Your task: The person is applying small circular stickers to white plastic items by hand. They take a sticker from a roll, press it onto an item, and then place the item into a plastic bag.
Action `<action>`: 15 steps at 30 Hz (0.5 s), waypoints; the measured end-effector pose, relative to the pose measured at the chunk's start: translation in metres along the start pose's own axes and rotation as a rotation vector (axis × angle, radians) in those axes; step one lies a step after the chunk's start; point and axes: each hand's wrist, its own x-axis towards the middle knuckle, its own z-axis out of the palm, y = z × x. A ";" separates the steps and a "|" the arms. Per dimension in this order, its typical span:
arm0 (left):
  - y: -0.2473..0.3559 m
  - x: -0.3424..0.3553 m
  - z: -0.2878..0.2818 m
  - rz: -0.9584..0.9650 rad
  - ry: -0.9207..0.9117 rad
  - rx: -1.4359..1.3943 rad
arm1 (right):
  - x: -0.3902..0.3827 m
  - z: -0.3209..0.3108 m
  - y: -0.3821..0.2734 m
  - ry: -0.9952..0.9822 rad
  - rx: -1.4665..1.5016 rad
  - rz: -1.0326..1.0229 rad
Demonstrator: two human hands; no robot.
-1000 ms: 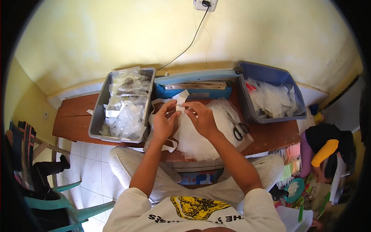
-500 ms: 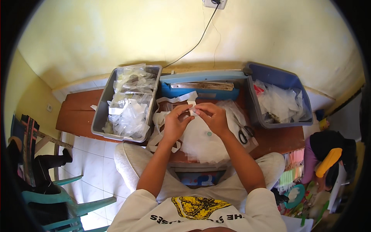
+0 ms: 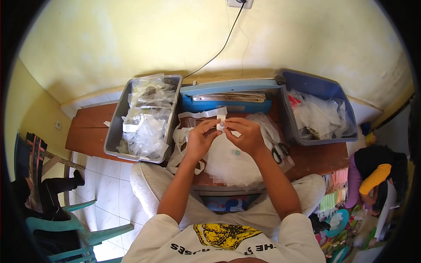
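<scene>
Small white paper piece [image 3: 220,122], just above the centre of the frame, is pinched between the fingertips of both hands over the wooden table [image 3: 87,131]. Around it: a grey bin [image 3: 115,127] of clear plastic bags at centre left, a blue heat sealer [image 3: 228,94] directly above the hands, and a blue bin [image 3: 324,87] of more clear plastic at upper right. A heap of clear bags [image 3: 232,158] and curling white strips [image 3: 182,136] lies under the hands, and black-handled scissors [image 3: 278,151] rest just right of the right wrist. Nothing lies between the hands and the piece.

Compared with 0.5 s ago, the hands keep the same joined position at the table's middle; the view has shifted only slightly.

The left hand [image 3: 199,140] has thumb and forefinger closed on the piece's left edge, palm turned inward. The right hand [image 3: 245,136] clamps its right edge, knuckles up, both forearms rising from the lower edge of the frame.
</scene>
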 end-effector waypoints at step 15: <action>0.003 -0.004 -0.008 0.008 -0.016 0.132 | 0.001 0.009 0.005 -0.033 -0.063 -0.054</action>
